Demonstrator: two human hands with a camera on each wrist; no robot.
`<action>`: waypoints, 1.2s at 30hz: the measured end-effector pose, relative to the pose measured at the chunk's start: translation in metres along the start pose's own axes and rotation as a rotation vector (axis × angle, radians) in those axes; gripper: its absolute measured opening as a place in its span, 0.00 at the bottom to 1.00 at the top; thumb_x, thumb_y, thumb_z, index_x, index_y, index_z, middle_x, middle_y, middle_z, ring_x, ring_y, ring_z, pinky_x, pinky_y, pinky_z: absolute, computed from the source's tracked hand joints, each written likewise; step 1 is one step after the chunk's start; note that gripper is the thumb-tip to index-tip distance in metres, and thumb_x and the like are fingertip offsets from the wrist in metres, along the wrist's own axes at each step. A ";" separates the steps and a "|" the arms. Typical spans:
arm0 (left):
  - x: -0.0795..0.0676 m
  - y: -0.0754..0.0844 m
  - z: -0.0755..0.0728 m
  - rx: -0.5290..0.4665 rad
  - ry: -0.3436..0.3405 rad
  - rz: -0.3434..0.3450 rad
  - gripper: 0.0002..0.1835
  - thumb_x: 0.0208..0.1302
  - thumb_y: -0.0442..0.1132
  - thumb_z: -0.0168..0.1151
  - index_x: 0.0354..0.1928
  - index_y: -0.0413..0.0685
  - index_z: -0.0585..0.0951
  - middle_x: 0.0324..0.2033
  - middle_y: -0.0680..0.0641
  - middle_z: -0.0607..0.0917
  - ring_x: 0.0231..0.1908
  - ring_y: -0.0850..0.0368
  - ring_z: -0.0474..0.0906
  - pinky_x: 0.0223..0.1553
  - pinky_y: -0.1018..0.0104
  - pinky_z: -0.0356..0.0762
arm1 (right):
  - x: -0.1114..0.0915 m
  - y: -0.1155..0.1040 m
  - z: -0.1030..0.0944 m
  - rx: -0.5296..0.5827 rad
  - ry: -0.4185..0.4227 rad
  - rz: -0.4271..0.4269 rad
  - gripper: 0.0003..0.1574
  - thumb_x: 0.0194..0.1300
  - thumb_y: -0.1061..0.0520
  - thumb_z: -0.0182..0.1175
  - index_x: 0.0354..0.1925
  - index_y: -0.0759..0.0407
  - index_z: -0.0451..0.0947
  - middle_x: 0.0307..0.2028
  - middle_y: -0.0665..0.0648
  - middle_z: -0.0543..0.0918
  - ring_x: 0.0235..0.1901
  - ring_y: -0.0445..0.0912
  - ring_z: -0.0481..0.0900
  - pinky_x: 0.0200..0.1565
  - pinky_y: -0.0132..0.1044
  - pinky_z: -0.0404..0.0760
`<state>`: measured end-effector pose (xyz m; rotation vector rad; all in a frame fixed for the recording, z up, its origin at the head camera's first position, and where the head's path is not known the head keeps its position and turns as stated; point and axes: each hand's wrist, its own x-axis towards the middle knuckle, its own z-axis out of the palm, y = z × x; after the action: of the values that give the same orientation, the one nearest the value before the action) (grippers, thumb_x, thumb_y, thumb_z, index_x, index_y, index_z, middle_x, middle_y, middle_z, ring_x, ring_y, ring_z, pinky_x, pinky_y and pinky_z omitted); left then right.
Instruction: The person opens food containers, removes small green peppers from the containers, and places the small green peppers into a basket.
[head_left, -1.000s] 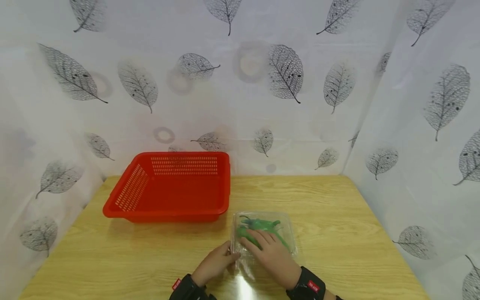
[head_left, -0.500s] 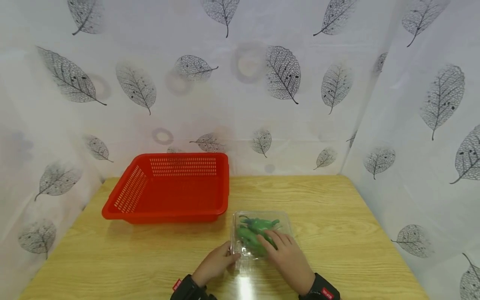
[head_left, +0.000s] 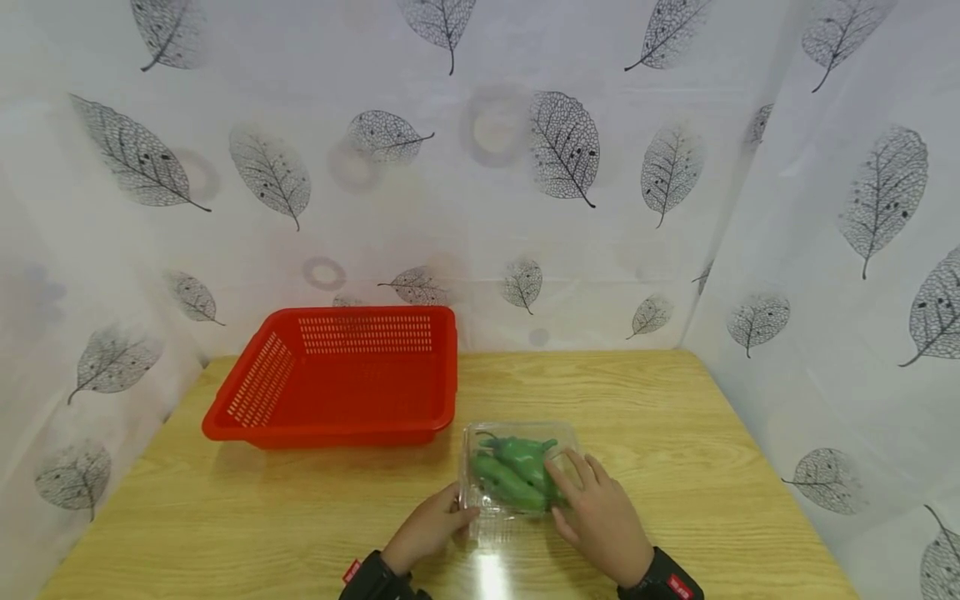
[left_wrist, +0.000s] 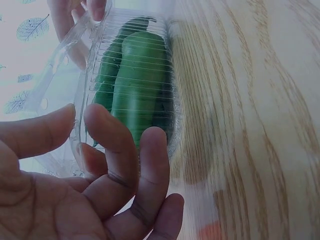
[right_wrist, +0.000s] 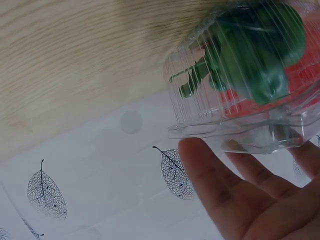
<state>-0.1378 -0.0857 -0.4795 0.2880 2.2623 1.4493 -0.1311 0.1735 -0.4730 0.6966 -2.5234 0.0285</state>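
Note:
A clear plastic clamshell box (head_left: 474, 525) sits on the table with several green peppers (head_left: 510, 483) inside. At its near left corner my left hand (head_left: 426, 525) pinches the rim; the left wrist view shows its fingertips (left_wrist: 97, 117) close at the edge, with the peppers behind the ribbed wall. My right hand (head_left: 600, 518) lies over the right side of the box, fingers on the top and thumb at the front edge. From the right wrist, fingertips (right_wrist: 192, 147) touch along the rim of the box (right_wrist: 200, 129). Part of the peppers is hidden by this hand.
A red plastic basket (head_left: 352, 433) with slotted walls stands at the back left, nothing visible in it. The wood-grain table (head_left: 645, 400) extends to both sides. Behind it hangs a white sheet (head_left: 480, 225) printed with leaves.
My right hand has slid rightward across the top of the box to its right side, uncovering more of the peppers. The left hand and the box have stayed in place.

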 end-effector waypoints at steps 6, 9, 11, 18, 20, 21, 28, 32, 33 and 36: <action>0.000 0.000 0.001 -0.004 0.007 -0.002 0.16 0.66 0.46 0.56 0.48 0.42 0.73 0.24 0.50 0.77 0.24 0.58 0.66 0.23 0.68 0.60 | 0.001 -0.003 -0.005 0.021 -0.069 0.010 0.42 0.41 0.51 0.72 0.57 0.57 0.73 0.51 0.65 0.79 0.44 0.57 0.82 0.38 0.44 0.83; 0.000 -0.001 0.002 -0.007 0.007 0.010 0.14 0.66 0.47 0.56 0.43 0.42 0.73 0.24 0.50 0.77 0.24 0.58 0.66 0.23 0.68 0.59 | 0.002 -0.003 -0.005 0.019 -0.081 -0.003 0.42 0.39 0.56 0.70 0.57 0.59 0.73 0.52 0.66 0.78 0.43 0.58 0.82 0.35 0.42 0.83; 0.000 -0.001 0.002 -0.006 0.007 0.015 0.14 0.66 0.46 0.56 0.42 0.43 0.73 0.24 0.49 0.77 0.24 0.58 0.66 0.22 0.68 0.59 | 0.003 -0.004 -0.006 0.019 -0.085 -0.008 0.42 0.37 0.59 0.68 0.56 0.61 0.74 0.52 0.67 0.77 0.41 0.59 0.82 0.31 0.41 0.83; -0.001 -0.001 0.002 0.043 0.016 0.019 0.12 0.66 0.46 0.56 0.33 0.44 0.71 0.24 0.50 0.77 0.21 0.59 0.62 0.21 0.69 0.58 | 0.007 -0.003 -0.011 -0.046 -0.091 -0.065 0.40 0.40 0.58 0.69 0.56 0.62 0.73 0.52 0.66 0.78 0.37 0.57 0.84 0.24 0.32 0.81; -0.002 0.000 0.001 0.057 0.020 0.021 0.12 0.66 0.46 0.56 0.33 0.45 0.71 0.23 0.50 0.77 0.21 0.59 0.63 0.21 0.69 0.58 | 0.009 0.000 -0.013 -0.068 -0.051 -0.086 0.40 0.39 0.58 0.69 0.55 0.61 0.73 0.51 0.64 0.80 0.36 0.54 0.84 0.25 0.31 0.81; -0.002 0.000 0.001 0.065 0.023 0.025 0.12 0.66 0.46 0.56 0.33 0.45 0.71 0.23 0.50 0.77 0.21 0.59 0.63 0.21 0.69 0.59 | 0.011 0.001 -0.014 -0.075 -0.023 -0.090 0.40 0.38 0.58 0.68 0.55 0.60 0.73 0.50 0.63 0.80 0.34 0.53 0.84 0.22 0.29 0.79; -0.003 0.002 -0.002 0.072 0.036 0.030 0.13 0.66 0.47 0.56 0.32 0.44 0.71 0.22 0.50 0.77 0.19 0.60 0.61 0.20 0.70 0.58 | 0.019 0.005 -0.017 -0.062 0.031 -0.086 0.38 0.41 0.52 0.70 0.54 0.52 0.75 0.47 0.58 0.83 0.31 0.52 0.85 0.13 0.24 0.61; -0.003 0.001 -0.002 0.064 0.023 0.004 0.13 0.66 0.48 0.56 0.32 0.45 0.71 0.22 0.50 0.76 0.19 0.59 0.61 0.20 0.69 0.57 | 0.016 0.006 -0.015 -0.036 -0.022 -0.080 0.44 0.39 0.44 0.74 0.56 0.52 0.74 0.48 0.58 0.82 0.33 0.51 0.84 0.17 0.30 0.72; -0.003 0.001 -0.002 0.066 0.020 0.001 0.13 0.66 0.49 0.56 0.32 0.46 0.71 0.22 0.50 0.75 0.19 0.59 0.61 0.20 0.69 0.57 | 0.015 0.007 -0.014 -0.013 -0.033 -0.077 0.45 0.38 0.43 0.75 0.57 0.52 0.73 0.49 0.58 0.81 0.33 0.51 0.83 0.19 0.32 0.74; -0.003 0.001 -0.002 0.073 0.012 -0.004 0.14 0.66 0.49 0.55 0.32 0.46 0.71 0.22 0.50 0.75 0.19 0.59 0.60 0.20 0.69 0.57 | 0.013 0.015 -0.014 0.077 -0.059 -0.080 0.49 0.36 0.44 0.76 0.58 0.51 0.71 0.52 0.60 0.79 0.39 0.52 0.82 0.28 0.38 0.80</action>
<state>-0.1363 -0.0881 -0.4773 0.2984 2.3278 1.3719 -0.1415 0.1820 -0.4527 0.8397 -2.5594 0.0792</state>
